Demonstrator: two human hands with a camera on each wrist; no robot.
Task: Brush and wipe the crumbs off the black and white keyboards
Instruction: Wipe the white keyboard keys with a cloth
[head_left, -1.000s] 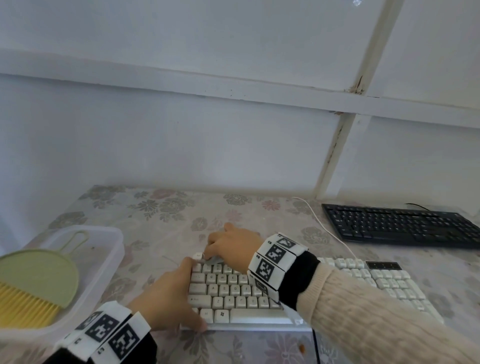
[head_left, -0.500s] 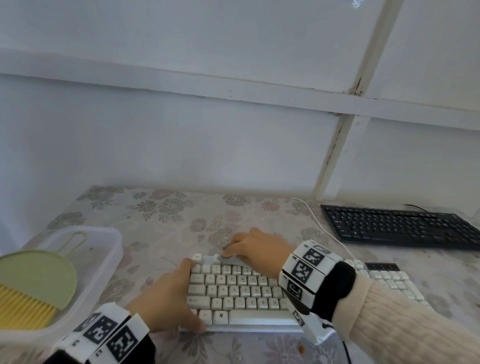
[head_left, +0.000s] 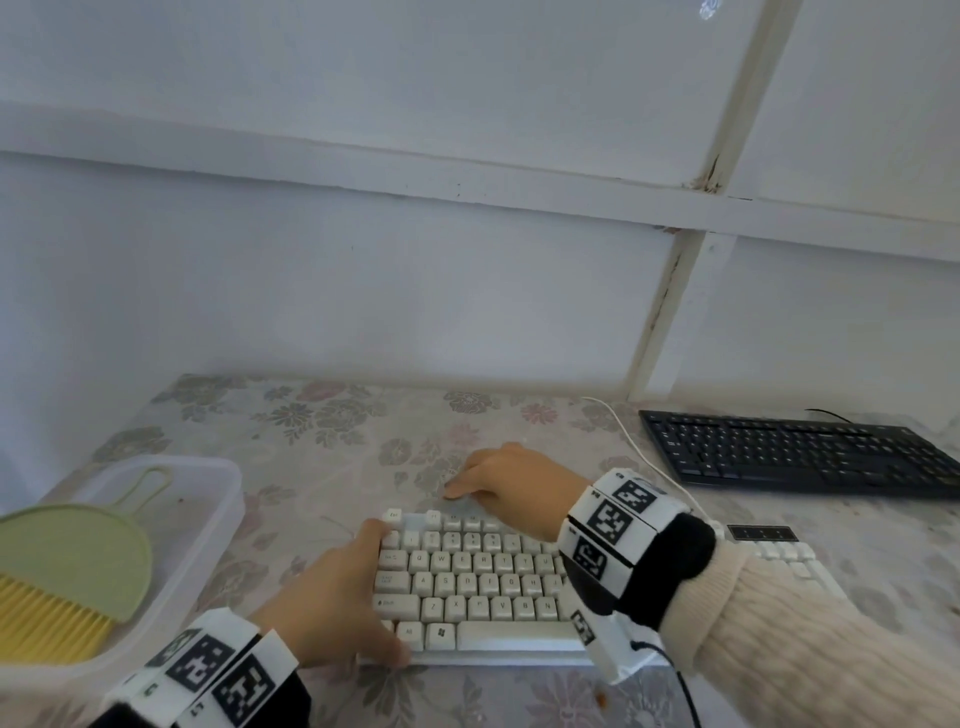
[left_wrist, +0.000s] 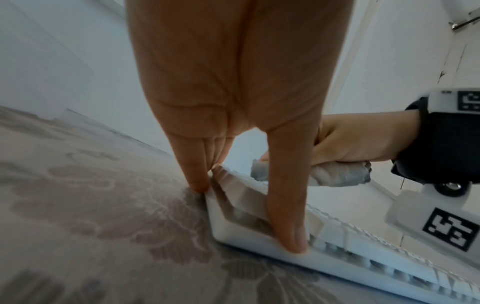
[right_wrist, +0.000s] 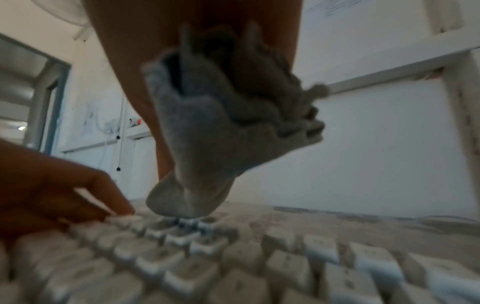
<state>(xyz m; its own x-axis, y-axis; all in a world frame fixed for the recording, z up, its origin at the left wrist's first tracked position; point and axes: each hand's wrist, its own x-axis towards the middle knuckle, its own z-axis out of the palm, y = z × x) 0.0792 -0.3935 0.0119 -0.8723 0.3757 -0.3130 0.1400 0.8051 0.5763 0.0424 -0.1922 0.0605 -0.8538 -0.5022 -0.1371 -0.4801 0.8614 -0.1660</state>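
The white keyboard lies in front of me on the flowered tablecloth. My left hand braces its left end: straight fingers stand against the left edge and the thumb presses the front rim. My right hand grips a bunched grey cloth and presses it on the top row of keys. In the left wrist view the cloth sticks out under the right hand. The black keyboard lies untouched at the back right.
A clear plastic tub at the left holds a green dustpan and a yellow brush. A white cable runs back toward the wall. A brown crumb lies near the table's front edge.
My right hand has slid the cloth to the right along the top key rows, away from the keyboard's left corner. The left hand has stayed at the left end.
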